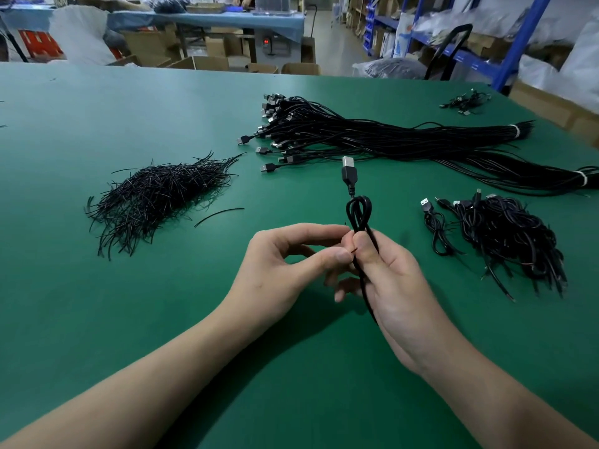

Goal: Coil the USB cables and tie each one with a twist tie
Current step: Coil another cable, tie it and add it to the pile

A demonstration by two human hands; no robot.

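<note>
Nearest, both forearms are cut off by the lower edge above a green table (97, 319). A coiled black cable (358, 212) is held upright over the table. It is gripped by the right hand (389, 277), thumb pressed along its front and fingers curled behind, where they are hidden. The coil's waist is pinched by the left hand (285, 264) between thumb and forefinger, the other fingers curled beneath. A thin reddish tip shows between the two thumbs; whether it belongs to a tie or to the cable cannot be told. The cable's tail is lost behind the right palm, and its plug (349, 171) points upward.

Right of the cable a heap of coiled cables (509, 234) is seen. To its left lie one loose tie (218, 216) and a pile of ties (155, 199). Beyond it, long straight cables (372, 137) are bound with white bands (513, 130), partly cut off at the right edge. Far behind, red digits on a machine (265, 42) are too small to be read.
</note>
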